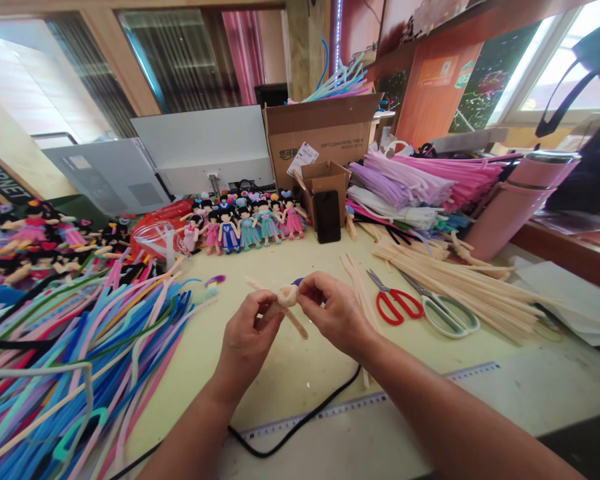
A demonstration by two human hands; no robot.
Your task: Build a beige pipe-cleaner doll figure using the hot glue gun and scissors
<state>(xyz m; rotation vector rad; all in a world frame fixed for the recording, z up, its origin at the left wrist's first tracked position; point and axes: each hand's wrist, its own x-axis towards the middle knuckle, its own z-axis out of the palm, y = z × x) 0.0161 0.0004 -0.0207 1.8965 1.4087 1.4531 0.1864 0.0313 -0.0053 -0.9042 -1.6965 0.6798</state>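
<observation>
Pipe cleaner [288,297] pinched in fingers of left hand [247,340] and right hand [335,313] — knob coiled, stem bare, seemingly undressed unlike dolls [250,227] at table's [300,380] far edge.

A single head-worn camera looks forward and down over the tabletop [300,380], close above the person's two hands at frame centre. Its wide view reaches the windows behind and a cardboard box [320,137].

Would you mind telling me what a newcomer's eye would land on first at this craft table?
In the middle, the left hand and right hand pinch a cream pipe-cleaner piece between them above the yellow table. To the left sprawls a big heap of coloured pipe cleaners, and behind the hands a row of small dolls in bright dresses stands before the monitor.
</observation>
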